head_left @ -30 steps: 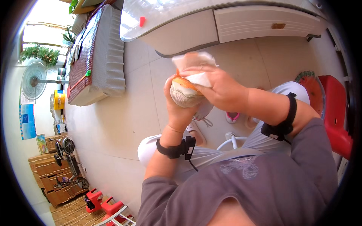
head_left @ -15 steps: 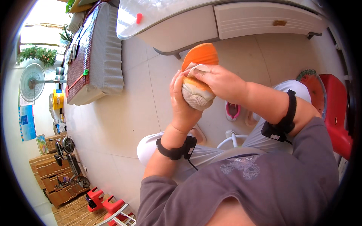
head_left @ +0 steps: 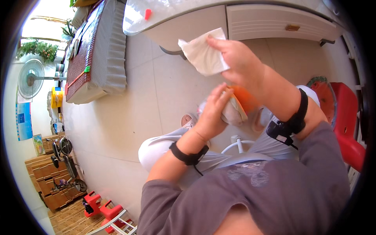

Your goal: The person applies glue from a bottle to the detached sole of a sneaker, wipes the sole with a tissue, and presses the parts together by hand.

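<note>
My left hand is wrapped round a shoe with a pale mesh upper and an orange sole, held over my lap. Motion blurs the shoe, and my fingers cover part of it. Farther out, my right hand pinches a white tissue between thumb and fingers. The tissue hangs spread out, apart from the shoe. Black straps with small boxes circle both my forearms.
A white table with drawers stands ahead, a small red cup on top. To the right is a red plastic chair beside a watermelon-patterned cushion. A covered couch and a fan are at left.
My right hand has lifted the tissue off the shoe and moved it up and away. My left hand has brought the shoe lower and to the right, turning it.
</note>
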`<act>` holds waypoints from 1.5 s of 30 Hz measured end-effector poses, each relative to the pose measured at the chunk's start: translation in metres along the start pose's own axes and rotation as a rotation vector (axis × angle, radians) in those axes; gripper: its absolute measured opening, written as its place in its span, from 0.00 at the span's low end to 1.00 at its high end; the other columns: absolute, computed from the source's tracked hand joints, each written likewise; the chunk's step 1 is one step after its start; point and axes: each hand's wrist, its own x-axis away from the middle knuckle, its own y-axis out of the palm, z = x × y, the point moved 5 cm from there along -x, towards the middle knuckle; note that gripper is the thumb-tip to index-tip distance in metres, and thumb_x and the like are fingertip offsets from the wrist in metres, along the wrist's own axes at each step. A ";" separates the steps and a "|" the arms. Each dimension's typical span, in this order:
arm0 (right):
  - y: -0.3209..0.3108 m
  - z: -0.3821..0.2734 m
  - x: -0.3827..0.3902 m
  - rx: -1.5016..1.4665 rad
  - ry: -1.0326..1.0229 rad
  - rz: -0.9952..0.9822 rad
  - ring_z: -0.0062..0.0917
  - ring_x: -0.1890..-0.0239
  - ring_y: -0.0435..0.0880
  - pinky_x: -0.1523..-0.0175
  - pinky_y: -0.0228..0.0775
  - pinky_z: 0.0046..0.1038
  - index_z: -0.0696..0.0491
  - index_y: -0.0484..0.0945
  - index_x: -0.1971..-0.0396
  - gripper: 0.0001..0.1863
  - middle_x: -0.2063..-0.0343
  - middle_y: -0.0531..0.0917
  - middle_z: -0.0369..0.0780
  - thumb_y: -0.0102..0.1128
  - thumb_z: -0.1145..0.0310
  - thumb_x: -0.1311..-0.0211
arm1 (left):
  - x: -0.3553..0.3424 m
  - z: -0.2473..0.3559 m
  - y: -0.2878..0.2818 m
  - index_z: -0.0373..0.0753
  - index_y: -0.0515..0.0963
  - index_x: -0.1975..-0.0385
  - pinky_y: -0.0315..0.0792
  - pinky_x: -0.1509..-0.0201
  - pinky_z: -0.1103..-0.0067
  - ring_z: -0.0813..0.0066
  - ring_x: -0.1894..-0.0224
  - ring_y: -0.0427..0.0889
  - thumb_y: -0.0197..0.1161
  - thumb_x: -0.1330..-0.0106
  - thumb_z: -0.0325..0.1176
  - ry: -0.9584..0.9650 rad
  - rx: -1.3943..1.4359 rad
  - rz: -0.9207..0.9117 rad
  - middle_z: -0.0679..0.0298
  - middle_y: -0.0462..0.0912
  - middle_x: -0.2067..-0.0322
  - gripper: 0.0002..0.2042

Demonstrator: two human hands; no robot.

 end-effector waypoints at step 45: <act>0.012 -0.041 0.022 0.293 -0.071 -0.078 0.38 0.66 0.76 0.60 0.68 0.28 0.56 0.73 0.62 0.13 0.67 0.77 0.49 0.48 0.73 0.49 | 0.002 -0.034 -0.068 0.41 0.51 0.46 0.61 0.46 0.75 0.70 0.49 0.64 0.65 0.62 0.18 -0.356 0.623 0.411 0.60 0.63 0.51 0.40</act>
